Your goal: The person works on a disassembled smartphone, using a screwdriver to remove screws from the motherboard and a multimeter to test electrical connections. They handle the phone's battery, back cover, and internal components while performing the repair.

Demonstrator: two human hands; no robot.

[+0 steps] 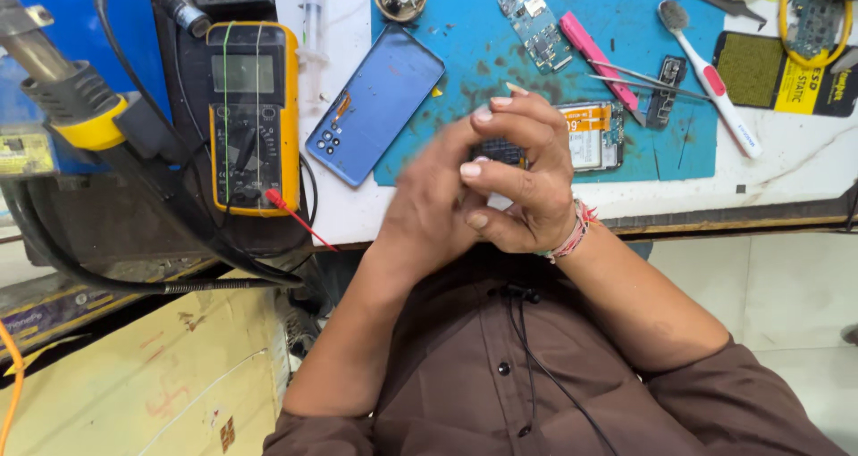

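My two hands are pressed together just above the near edge of the workbench. My right hand [527,184], with a thread band at the wrist, curls its fingers over my left hand [427,208], which is blurred by motion. No object shows between them. Right behind the hands an opened phone [592,134] with its battery exposed lies on the blue work mat [465,54]. A blue phone back cover [375,103] rests to the left of the hands, half on the mat.
A yellow multimeter [253,117] with a red probe lies at left, beside a hot-air tool handle [80,108] and black cables. On the mat are a circuit board [534,23], a pink pry tool [594,54], tweezers [643,81] and a white brush [710,76].
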